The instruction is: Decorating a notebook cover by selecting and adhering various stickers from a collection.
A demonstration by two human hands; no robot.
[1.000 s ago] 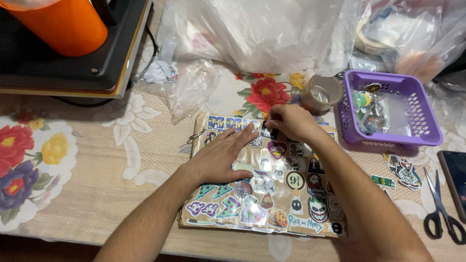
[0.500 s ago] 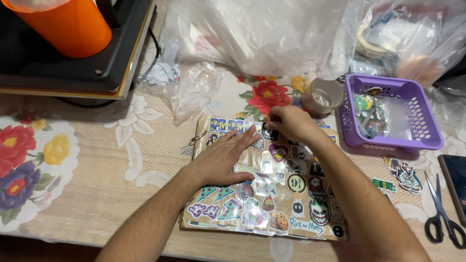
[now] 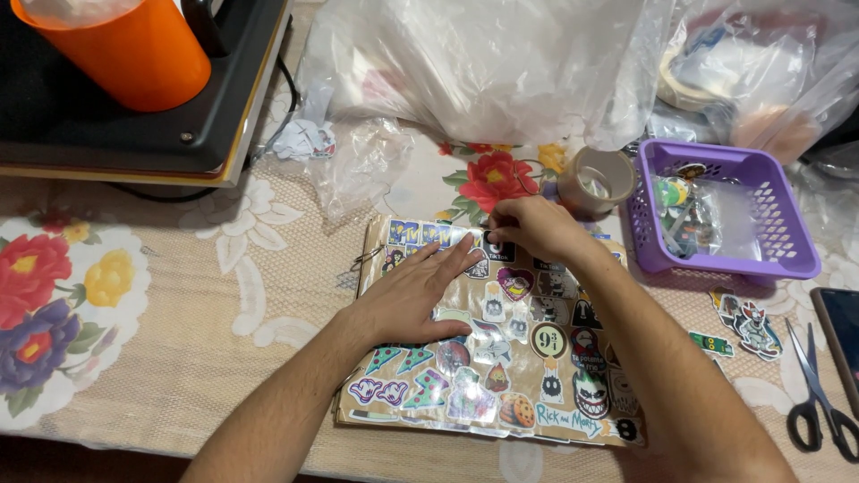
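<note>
The head view looks down on a counter [image 3: 179,358] covered with a cream lace cloth printed with large red, yellow and purple flowers. At the back left sits a flat black machine with a wooden edge [image 3: 116,125], and one orange plastic cup [image 3: 125,45] stands on it. Crumpled clear plastic bags [image 3: 483,72] fill the back.

In the middle lies one brown kraft-paper notebook [image 3: 488,340], its cover already crowded with stickers; well over twenty, too many and too overlapped for an exact count. Only small bare patches of brown remain, mainly along the edges, so the covering looks nearly finished, in my judgement.

The left hand [image 3: 416,295] lies open and flat on the cover, fingers spread, holding it down. The right hand [image 3: 528,228] is at the top edge with its fingertips pinched together on a small dark sticker [image 3: 495,246]; whether it is pressing it or lifting it I cannot tell.

To the right stand one roll of brown tape [image 3: 598,182] and one purple plastic basket [image 3: 769,241] holding more stickers. Two loose stickers [image 3: 752,322] lie on the cloth near one pair of black-handled scissors [image 3: 819,394] and one phone [image 3: 841,331] at the frame edge.
</note>
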